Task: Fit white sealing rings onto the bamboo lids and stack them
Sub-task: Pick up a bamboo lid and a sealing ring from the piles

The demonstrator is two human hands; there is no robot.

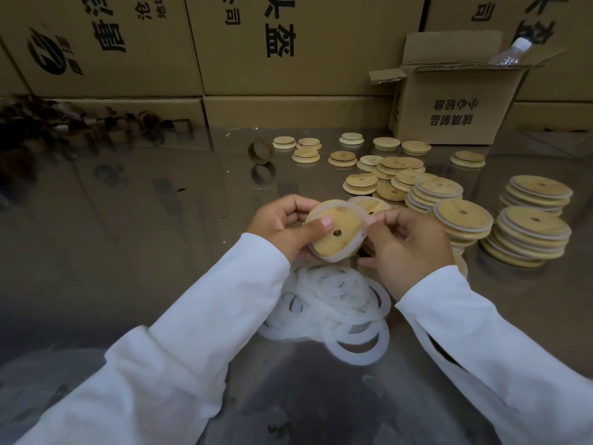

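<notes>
Now: round bamboo lid [348, 220], pale grain, small centre hole, tilted | white sealing ring [333, 259] around its rim | left hand [279, 226] gripping lid | right hand [407, 245] pinching ring's right edge

Laid on the glossy table [134, 226]: white rings [337, 293] pile, loose bamboo lids [342, 156], ringed lid stacks [532, 236], open carton [455, 104], cardboard core [268, 151].

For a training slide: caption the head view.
Left hand and right hand fit a white sealing ring onto a bamboo lid above loose rings, beside ringed stacks.
</notes>
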